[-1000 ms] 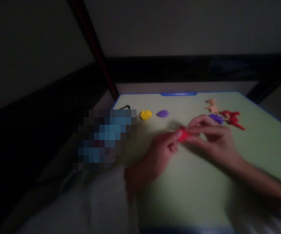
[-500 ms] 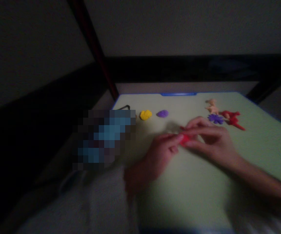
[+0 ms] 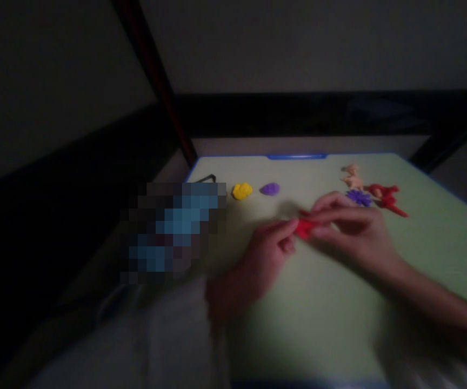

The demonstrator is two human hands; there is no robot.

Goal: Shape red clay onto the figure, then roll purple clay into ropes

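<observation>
A small lump of red modelling clay (image 3: 304, 228) is pinched between both hands above the pale board. My left hand (image 3: 269, 251) grips its left side, thumb on top and the other fingers curled under. From the right, my right hand (image 3: 351, 227) closes thumb and fingers on the same lump. Part of the clay is hidden by the fingers, and its exact shape is blurred. Just beyond my right hand lie a purple clay flower shape (image 3: 359, 198), a red clay figure (image 3: 387, 197) and a peach clay figure (image 3: 352, 177).
A yellow clay lump (image 3: 242, 190) and a purple clay lump (image 3: 270, 189) rest toward the back of the blue-edged board (image 3: 298, 324). At its left stands a pixelated blue object (image 3: 185, 219). A dark bar (image 3: 298, 113) crosses behind the board.
My left thumb has drawn back slightly to the left, showing more of the red clay. The right hand's fingers have shifted a little; everything on the board stays put.
</observation>
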